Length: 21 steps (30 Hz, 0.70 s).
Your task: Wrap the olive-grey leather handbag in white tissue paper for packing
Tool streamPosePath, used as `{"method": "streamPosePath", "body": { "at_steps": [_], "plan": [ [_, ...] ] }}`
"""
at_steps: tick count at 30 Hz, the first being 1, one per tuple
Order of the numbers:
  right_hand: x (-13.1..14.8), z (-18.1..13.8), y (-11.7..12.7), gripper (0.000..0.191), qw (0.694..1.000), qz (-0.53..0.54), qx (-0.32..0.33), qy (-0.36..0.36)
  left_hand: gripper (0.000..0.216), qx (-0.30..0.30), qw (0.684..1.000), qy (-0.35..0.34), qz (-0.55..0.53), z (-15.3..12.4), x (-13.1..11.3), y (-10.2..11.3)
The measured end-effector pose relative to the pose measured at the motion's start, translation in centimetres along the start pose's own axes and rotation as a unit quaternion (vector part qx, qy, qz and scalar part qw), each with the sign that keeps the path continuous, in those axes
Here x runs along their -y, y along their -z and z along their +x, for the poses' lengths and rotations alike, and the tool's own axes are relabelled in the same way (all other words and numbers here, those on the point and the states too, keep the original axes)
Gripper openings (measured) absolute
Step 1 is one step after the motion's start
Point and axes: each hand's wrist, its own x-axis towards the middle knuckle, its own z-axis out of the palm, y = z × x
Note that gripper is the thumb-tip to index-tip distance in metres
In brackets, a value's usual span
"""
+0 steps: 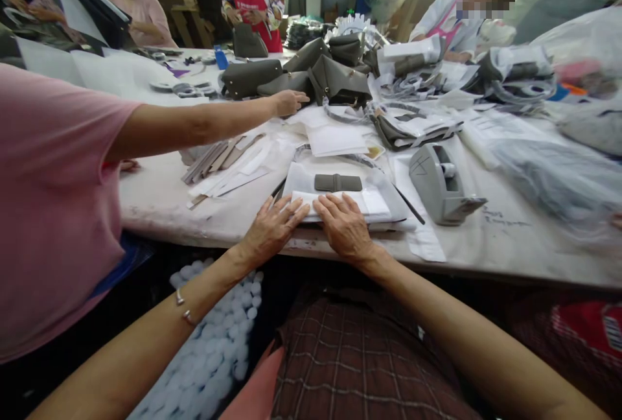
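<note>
In front of me at the table's near edge lies a flat dark handbag covered with white wrapping paper [374, 203]. A grey-green flap or strap piece [337, 182] shows on top of the paper, and the bag's wrapped handle [357, 159] arches behind it. My left hand [272, 222] rests on the near left part of the paper with fingers stretched out. On its middle, my right hand [344, 224] lies flat, fingers extended. The two hands are close together but apart, pressing on the white paper. Neither hand grasps anything.
A grey tape dispenser [435, 183] stands right of the bag. Strips of grey and white material [228, 164] lie left. Several dark handbags [340, 76] are piled beyond. A co-worker's arm [204, 123] reaches across from the left. Clear plastic bags [558, 174] lie at right.
</note>
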Motion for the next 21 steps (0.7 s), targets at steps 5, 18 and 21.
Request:
{"method": "streamPosePath", "body": {
  "at_steps": [5,18,21],
  "plan": [
    [-0.2,0.0,-0.2,0.036,1.0,0.004,0.007,0.001,0.036,-0.027,0.996,-0.05,0.074,1.0,-0.2,0.4],
    [-0.9,1.1,2.6,0.069,0.999,-0.026,0.022,0.015,0.042,0.028,0.999,-0.012,0.033,4.4,-1.2,4.1],
    [-1.3,1.4,3.0,0.05,0.999,-0.032,0.015,0.04,0.047,0.037,0.998,0.005,0.046,4.3,-2.3,4.9]
  ]
}}
